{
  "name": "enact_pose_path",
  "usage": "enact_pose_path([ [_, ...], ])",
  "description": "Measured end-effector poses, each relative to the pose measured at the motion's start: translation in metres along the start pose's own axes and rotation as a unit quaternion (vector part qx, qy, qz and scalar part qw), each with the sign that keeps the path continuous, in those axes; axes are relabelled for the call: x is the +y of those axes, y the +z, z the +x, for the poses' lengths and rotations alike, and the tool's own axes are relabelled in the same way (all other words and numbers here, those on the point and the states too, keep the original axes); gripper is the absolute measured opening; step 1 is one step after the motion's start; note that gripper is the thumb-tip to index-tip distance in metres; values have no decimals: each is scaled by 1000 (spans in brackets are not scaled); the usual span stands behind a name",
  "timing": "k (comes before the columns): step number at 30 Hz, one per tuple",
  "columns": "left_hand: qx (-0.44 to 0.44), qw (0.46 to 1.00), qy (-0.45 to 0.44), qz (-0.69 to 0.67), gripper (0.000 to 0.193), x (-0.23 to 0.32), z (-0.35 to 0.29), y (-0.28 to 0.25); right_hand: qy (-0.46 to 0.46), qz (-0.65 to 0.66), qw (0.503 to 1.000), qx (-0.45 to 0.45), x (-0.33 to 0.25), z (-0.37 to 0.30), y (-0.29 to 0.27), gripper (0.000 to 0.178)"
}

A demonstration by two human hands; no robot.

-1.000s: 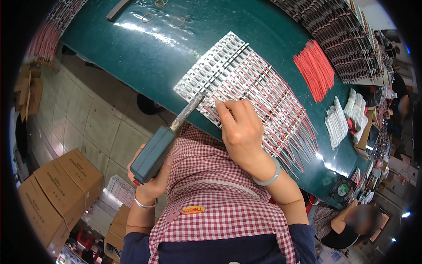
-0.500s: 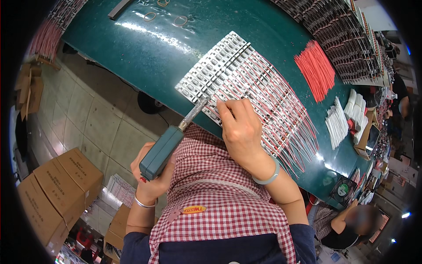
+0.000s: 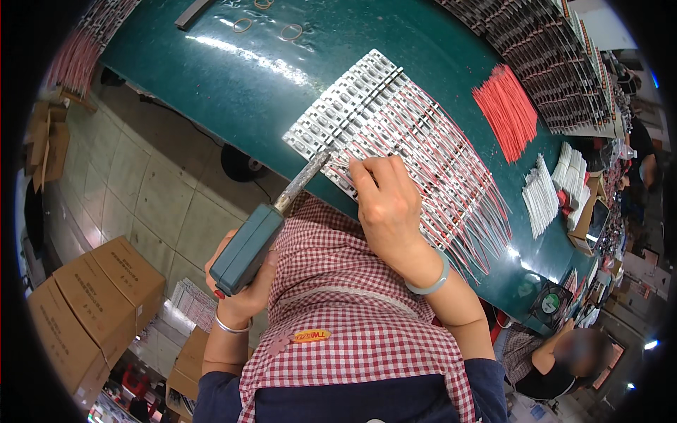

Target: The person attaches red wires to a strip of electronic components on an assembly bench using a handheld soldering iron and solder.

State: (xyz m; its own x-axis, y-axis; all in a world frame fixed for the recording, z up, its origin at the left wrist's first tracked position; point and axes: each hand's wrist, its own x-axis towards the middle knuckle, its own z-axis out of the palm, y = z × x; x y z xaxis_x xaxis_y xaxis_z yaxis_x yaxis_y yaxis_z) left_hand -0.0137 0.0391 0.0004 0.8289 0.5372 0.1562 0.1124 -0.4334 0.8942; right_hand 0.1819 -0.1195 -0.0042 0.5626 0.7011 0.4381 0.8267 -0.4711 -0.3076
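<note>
My left hand [image 3: 247, 302] is closed round a dark green, box-shaped soldering gun [image 3: 247, 250]. Its long, worn metal barrel points up and right, with the tip at the near edge of a panel of white circuit strips [image 3: 345, 102]. Just right of that tip, my right hand [image 3: 388, 208] reaches down with thumb and index finger pinched on a thin wire at the strips; the pinch itself is partly hidden. Rows of fine red and white wires [image 3: 458, 169] run across the strips and fan out past their right side.
On the green table [image 3: 211, 84] lie a bundle of red wires [image 3: 505, 113], white wire bundles [image 3: 539, 197] and rubber bands [image 3: 291, 32]. Stacked wired strips [image 3: 550, 63] stand at the far right. Cardboard boxes [image 3: 106, 282] are on the floor at left. Another person [image 3: 557, 366] sits at lower right.
The soldering gun and my left hand have shifted slightly left, its body a little lower. My right hand has stayed almost in place at the strips.
</note>
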Motion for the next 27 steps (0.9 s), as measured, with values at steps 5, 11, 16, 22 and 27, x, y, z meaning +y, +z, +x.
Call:
enact_pose_path([
  [5, 2, 1000, 12, 9, 25, 0, -1, -2, 0, 8, 1000, 7, 0, -3, 0, 32],
  [11, -4, 1000, 2, 16, 25, 2, -3, -4, -13, 34, 999, 17, -4, -6, 4, 33],
  [16, -11, 1000, -14, 7, 25, 2, -4, -4, -19, 35, 999, 9, -5, -6, 5, 31],
  [22, -8, 1000, 2, 22, 24, 7, 2, -2, -18, 30, 999, 5, -7, -5, 5, 28],
  [27, -13, 998, 27, 48, 20, 10, 6, -2, -25, 16, 999, 14, -7, -5, 6, 24],
])
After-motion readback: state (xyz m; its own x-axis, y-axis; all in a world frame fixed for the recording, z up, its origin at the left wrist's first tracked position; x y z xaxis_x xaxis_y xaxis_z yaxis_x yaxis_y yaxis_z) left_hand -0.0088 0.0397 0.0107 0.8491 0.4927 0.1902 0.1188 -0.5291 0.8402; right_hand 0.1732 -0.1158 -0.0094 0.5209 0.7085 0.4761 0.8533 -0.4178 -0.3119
